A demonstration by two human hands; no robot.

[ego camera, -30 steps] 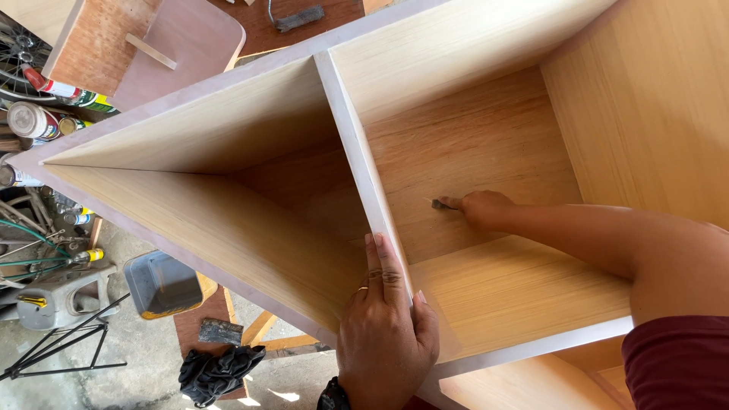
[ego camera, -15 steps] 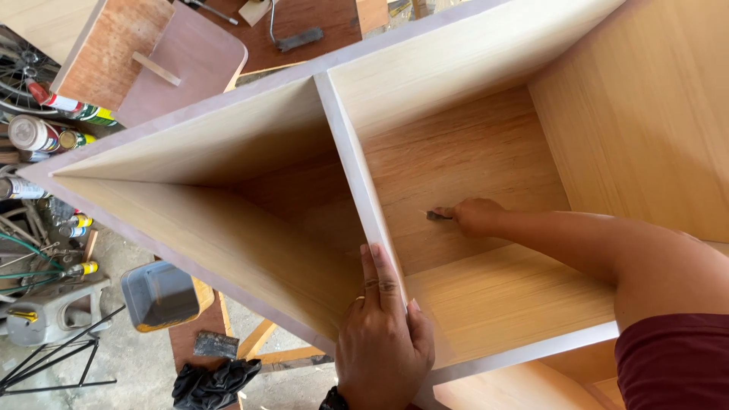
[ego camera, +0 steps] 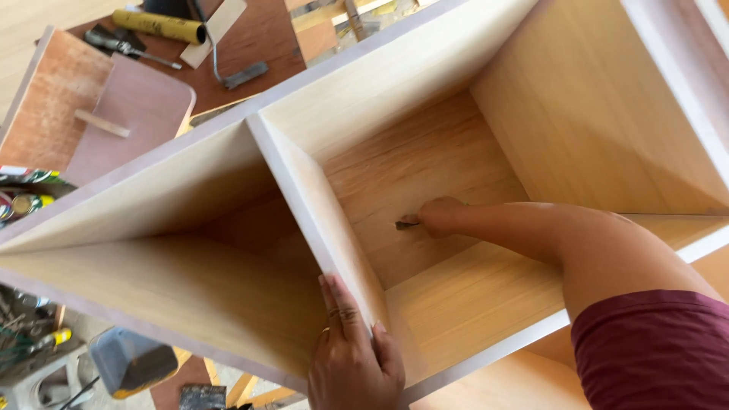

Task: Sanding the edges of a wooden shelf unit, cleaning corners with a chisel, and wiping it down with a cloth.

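A pale wooden cabinet point(ego camera: 425, 68) lies open toward me, split by a thin upright divider point(ego camera: 307, 201). My left hand point(ego camera: 353, 357) lies flat on the near end of that divider, fingers pointing up along its edge. My right hand point(ego camera: 444, 215) reaches deep into the right compartment, its arm stretched across the lower panel. It pinches a small dark tool point(ego camera: 405, 225) whose tip touches the back panel point(ego camera: 425, 182). The left compartment holds nothing that I can see.
Beyond the cabinet stands a brown workbench point(ego camera: 262, 34) with a yellow tube point(ego camera: 158, 26), a dark hand tool point(ego camera: 129, 47), a metal tool point(ego camera: 228, 72) and a rounded board point(ego camera: 129, 114). On the floor at lower left are a grey container point(ego camera: 129, 361) and cans point(ego camera: 23, 201).
The view has swung down and left over the cabinet. My right hand with the small tool stays on the back panel, shifted slightly. My left hand keeps its place on the divider.
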